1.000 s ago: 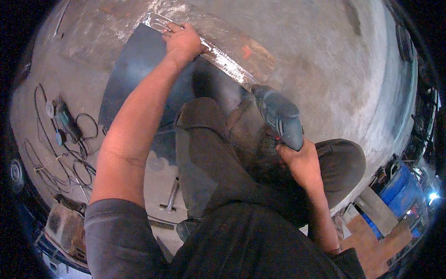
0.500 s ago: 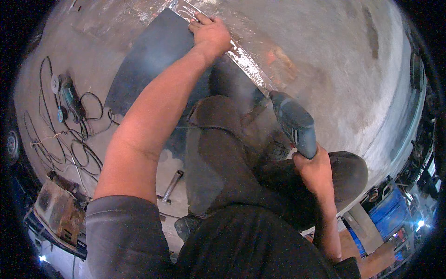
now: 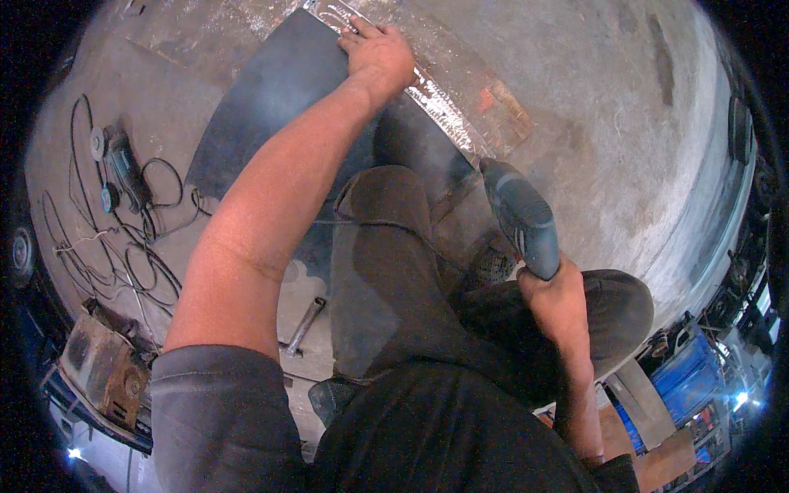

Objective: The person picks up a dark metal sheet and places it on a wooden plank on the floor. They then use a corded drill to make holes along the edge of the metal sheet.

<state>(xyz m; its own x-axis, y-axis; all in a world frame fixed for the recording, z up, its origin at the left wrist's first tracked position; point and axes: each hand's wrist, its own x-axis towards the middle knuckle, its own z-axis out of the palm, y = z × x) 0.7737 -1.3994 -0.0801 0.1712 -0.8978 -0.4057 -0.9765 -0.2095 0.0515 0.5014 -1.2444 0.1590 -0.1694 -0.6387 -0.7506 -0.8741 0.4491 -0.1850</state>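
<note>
The shiny metal strip lay along the far right edge of a dark sheet panel. Against a second earlier, both sat further right in the view, and the drill-like power tool showed more of its rounded top and less of its side. The nose of the power tool had stayed near the strip's right end, by the panel's right corner, and the left hand had stayed over the strip; against half a second earlier, little had changed.

The strip looked long, narrow and straight-edged, with bright white glare broken by streaks. The panel was smooth, blue-grey and dull, partly covered by the person's arm and leg.

The left hand lay across the panel's far edge, fingers spread on the strip; whether its grip pinched anything could not be told. To the panel's right, the right hand had its grip closed around the power tool's rear.

Just past the panel's far right edge lay a brown flat patch with an orange mark. Left of the panel, a grinder rested on the floor among looped cords. On the panel's near side lay a T-shaped metal tool.
</note>
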